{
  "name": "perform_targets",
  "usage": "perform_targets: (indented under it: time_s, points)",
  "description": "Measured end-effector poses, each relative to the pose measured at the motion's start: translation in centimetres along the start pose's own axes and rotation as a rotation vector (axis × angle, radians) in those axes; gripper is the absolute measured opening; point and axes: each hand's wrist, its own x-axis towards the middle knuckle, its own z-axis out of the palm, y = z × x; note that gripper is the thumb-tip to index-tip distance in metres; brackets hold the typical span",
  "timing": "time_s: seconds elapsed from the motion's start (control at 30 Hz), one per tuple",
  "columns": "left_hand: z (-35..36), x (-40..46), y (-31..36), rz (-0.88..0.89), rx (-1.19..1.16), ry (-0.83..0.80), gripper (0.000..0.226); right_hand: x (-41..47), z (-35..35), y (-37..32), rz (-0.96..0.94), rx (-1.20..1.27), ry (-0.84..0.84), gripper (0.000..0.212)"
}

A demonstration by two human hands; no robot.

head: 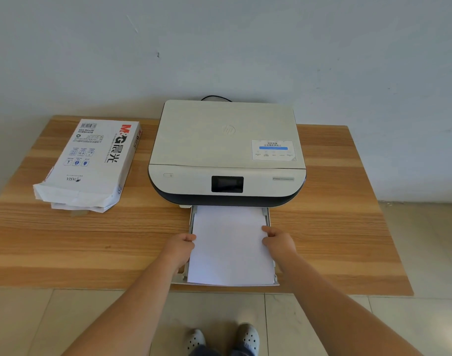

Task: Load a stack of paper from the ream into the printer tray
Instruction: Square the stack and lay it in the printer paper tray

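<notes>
A white paper stack (230, 247) lies in the pulled-out printer tray (179, 278), its far end under the white and dark printer (226, 150). My left hand (181, 246) grips the stack's left edge. On the right edge sits my right hand (277, 241), thumb on top of the sheets. The opened ream wrapper (91, 163) lies flat on the table at the left, its torn end toward me.
The wooden table (65, 240) stands against a pale wall, its front edge near my body. A black cable (215, 97) runs behind the printer. Tiled floor and my shoes (223, 340) show below the table edge.
</notes>
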Motion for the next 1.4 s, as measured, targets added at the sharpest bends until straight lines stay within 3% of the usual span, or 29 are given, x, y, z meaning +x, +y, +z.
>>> perform_targets:
  time_s: [0.37,0.93,1.07,1.2,1.4]
  points:
    - [0.2,0.9,0.7,0.053,0.022,0.093,0.044,0.8,-0.1,-1.0,-0.141,-0.273,0.015,0.054]
    - [0.3,-0.2,-1.1,0.247,0.171,0.141,0.038,-0.8,0.3,1.0,-0.304,-0.301,0.132,0.038]
    - [-0.1,-0.7,-2.2,0.394,0.334,0.145,0.037,-1.5,0.0,1.6,-0.381,-0.359,0.096,0.037]
    - [-0.3,-1.1,-3.6,0.651,0.683,0.043,0.041,-2.3,0.0,2.6,-0.632,-0.744,-0.069,0.042]
    - [0.2,-1.3,-3.7,0.738,0.977,-0.091,0.052,-3.2,0.1,3.6,-0.759,-1.067,-0.202,0.051]
